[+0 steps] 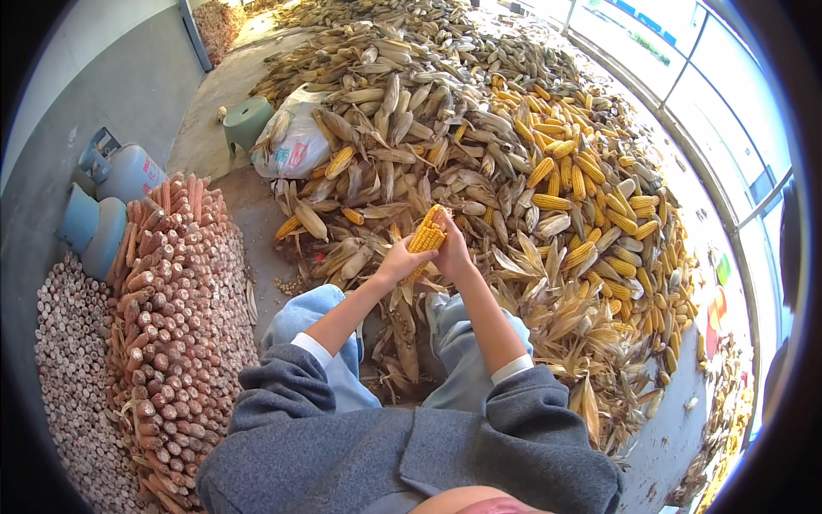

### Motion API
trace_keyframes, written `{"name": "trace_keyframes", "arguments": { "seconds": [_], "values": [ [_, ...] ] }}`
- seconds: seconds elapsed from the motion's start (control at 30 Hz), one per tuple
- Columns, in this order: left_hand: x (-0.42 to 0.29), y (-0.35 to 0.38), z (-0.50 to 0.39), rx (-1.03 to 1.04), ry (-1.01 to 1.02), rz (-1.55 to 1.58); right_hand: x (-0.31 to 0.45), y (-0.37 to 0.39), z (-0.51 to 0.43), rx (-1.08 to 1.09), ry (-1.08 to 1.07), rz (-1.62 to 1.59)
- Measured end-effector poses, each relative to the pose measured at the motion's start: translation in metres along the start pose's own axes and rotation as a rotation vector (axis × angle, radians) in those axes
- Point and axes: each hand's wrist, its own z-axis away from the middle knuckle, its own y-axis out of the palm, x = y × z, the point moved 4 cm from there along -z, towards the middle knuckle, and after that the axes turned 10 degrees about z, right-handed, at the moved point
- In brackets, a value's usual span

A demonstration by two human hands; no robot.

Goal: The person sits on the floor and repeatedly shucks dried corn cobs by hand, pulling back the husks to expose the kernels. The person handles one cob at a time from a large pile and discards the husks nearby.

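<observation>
Both hands meet in front of my knees around one husked, yellow corn cob. My left hand grips its lower left side, fingers partly behind it. On the upper right, my right hand wraps the cob near its top end, where some pinkish husk or core shows. The cob stands tilted, its top leaning right. Beneath it lie dry corn husks between my feet. A large heap of unhusked corn ears rises just beyond my hands, with husked yellow cobs piled to the right.
At left stands a tall stack of bare corncobs, beside two gas cylinders. A green plastic stool and a filled plastic bag are ahead left. Loose husks lie at right, near a windowed wall.
</observation>
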Motion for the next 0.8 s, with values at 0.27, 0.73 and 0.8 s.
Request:
{"name": "trace_keyframes", "arguments": {
  "seconds": [0.27, 0.73, 0.8],
  "values": [
    [-0.006, -0.01, -0.002, -0.038, -0.123, -0.011, -0.002, -0.002, -0.003, 0.041, 0.015, 0.095],
    [0.015, 0.005, -0.002, -0.058, -0.077, 0.127, -0.008, -0.002, -0.004, -0.194, -0.145, 0.147],
    [0.026, -0.002, -0.01, -0.076, 0.058, -0.031, -0.01, -0.004, -0.007, -0.197, -0.122, 0.141]
  ]
}}
